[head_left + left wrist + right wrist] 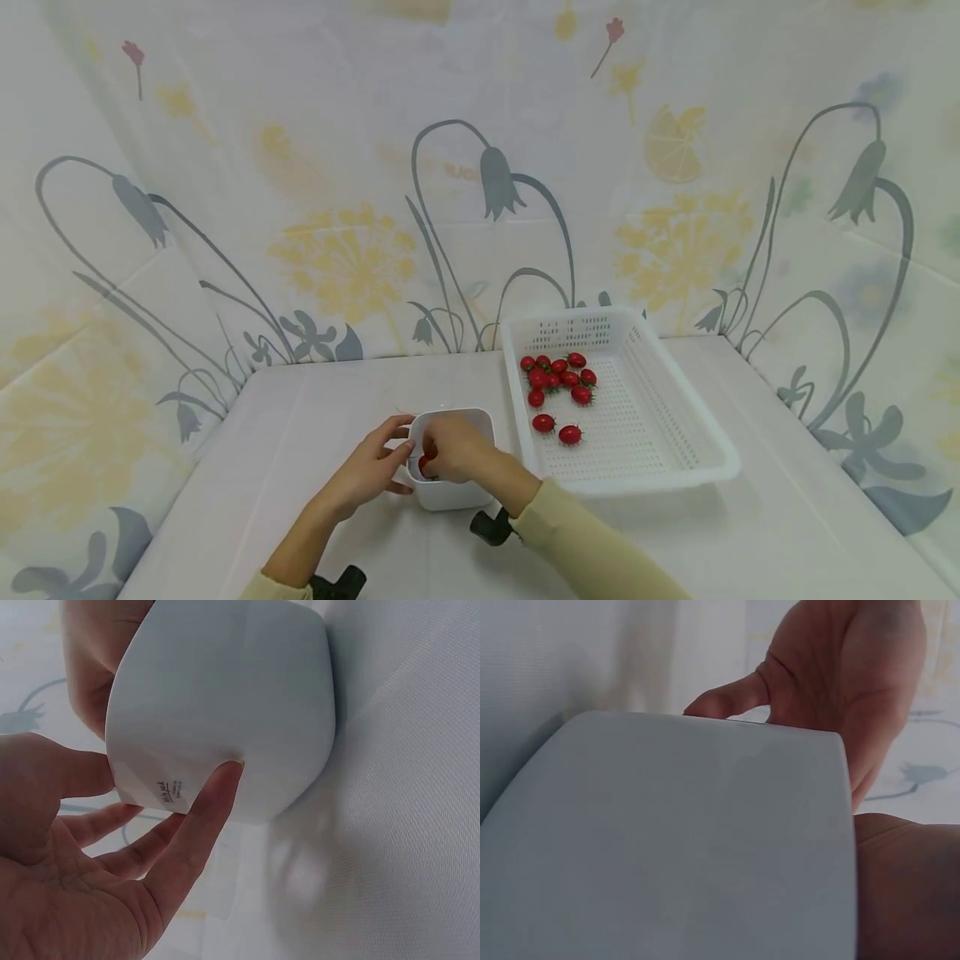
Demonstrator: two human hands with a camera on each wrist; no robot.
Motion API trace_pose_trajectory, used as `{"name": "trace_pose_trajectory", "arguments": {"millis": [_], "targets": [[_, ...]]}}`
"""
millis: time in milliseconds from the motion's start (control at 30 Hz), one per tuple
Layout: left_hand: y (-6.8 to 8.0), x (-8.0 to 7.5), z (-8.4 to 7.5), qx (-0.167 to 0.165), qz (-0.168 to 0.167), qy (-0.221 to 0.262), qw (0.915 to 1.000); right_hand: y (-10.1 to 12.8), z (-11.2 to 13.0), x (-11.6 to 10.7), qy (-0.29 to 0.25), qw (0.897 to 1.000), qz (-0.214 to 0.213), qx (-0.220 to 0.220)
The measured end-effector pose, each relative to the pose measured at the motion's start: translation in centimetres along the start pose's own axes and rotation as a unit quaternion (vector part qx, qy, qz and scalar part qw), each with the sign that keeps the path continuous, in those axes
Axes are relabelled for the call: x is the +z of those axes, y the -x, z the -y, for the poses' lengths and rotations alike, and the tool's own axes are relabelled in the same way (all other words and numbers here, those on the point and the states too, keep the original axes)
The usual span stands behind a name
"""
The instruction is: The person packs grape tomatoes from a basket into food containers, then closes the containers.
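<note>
A small white square tub [453,497] stands on the table in front of me. My right hand [456,450] reaches down inside its rim, fingers bent, with a red cherry tomato [424,465] at the fingertips; the tub wall hides it in the right wrist view. My left hand [367,471] rests against the tub's left side with its fingers spread. In the left wrist view, one long finger [201,821] presses on the outer wall near small printed lettering, and the thumb touches the rim.
To the right of the tub sits a larger white perforated basket [637,483]. Several cherry tomatoes [570,435] lie in its left half. A patterned cloth [480,250] hangs behind and at both sides of the white-covered table [300,425].
</note>
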State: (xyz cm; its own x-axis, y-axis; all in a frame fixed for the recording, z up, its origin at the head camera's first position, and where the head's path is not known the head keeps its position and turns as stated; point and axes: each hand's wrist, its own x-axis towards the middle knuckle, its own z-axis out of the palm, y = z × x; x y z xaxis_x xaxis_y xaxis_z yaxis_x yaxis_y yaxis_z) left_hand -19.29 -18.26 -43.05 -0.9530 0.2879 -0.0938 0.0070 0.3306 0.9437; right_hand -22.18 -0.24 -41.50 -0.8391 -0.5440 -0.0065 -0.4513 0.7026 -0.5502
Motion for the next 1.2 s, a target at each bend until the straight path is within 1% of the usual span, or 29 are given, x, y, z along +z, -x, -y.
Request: {"name": "trace_pose_trajectory", "arguments": {"millis": [133,300,533,700,900,1000,1067,1200], "targets": [[0.0,-0.1,-0.1,0.001,0.004,0.004,1.0000,-0.3,0.1,0.5,-0.009,1.000,0.002,0.017],[0.1,-0.2,-0.2,-0.002,0.005,0.007,1.0000,-0.7,-0.1,1.0,-0.022,1.000,-0.002,0.020],[-0.1,-0.1,-0.1,0.001,0.010,0.011,0.9999,-0.8,-1.2,1.2,-0.068,0.997,0.008,0.024],[-0.2,-0.2,0.1,0.004,0.010,0.004,0.9999,-0.8,-1.1,1.2,-0.064,0.998,0.005,0.018],[-0.2,-0.1,0.1,0.003,0.007,-0.001,1.0000,-0.7,-1.2,1.2,-0.058,0.998,-0.008,0.008],[-0.2,-0.1,0.0,0.002,0.006,-0.002,1.0000,-0.8,-1.1,1.2,-0.043,0.999,-0.018,0.014],[-0.3,-0.1,0.0,0.000,0.005,-0.002,1.0000,-0.8,-1.0,1.2,-0.020,0.999,-0.028,0.023],[-0.2,-0.1,0.0,-0.005,0.000,-0.004,1.0000,-0.5,-0.4,0.9,0.050,0.997,-0.054,0.032]]}}
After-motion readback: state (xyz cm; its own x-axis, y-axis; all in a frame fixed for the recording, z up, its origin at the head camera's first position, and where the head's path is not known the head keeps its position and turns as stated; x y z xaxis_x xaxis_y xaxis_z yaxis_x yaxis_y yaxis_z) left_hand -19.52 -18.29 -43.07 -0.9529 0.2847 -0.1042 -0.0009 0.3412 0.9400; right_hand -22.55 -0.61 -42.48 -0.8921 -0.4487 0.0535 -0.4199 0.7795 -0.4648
